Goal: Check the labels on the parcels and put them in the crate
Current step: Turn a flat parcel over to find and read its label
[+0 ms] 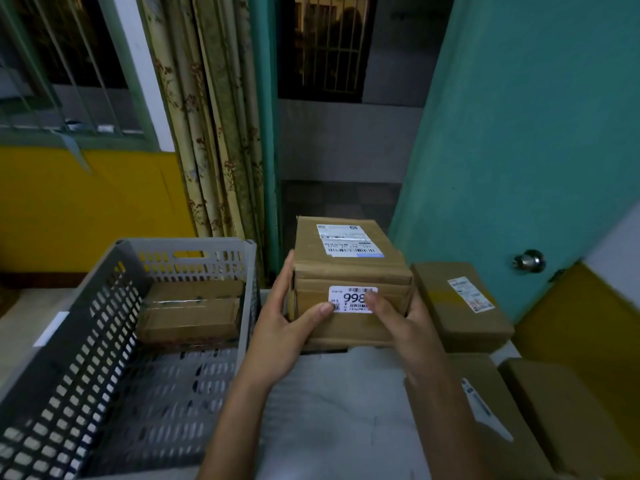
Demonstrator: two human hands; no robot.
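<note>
Before a teal door (519, 133), both hands' grip clamps a parcel (349, 271), thumbs hiding label (353, 299) edges

Crate (104, 341) sits at left with one parcel (192, 311) inside against its far wall. Held box (349, 282) is just right of the crate, between left hand (282, 336) and right hand (403, 327). Three further boxes lie right: one (460, 306) behind, two (485, 420) (568, 414) nearer.

Room: teal door (526, 133) with metal knob (529, 260); floral curtain (211, 133); barred window (65, 71); yellow wall (86, 209); dim light.
</note>
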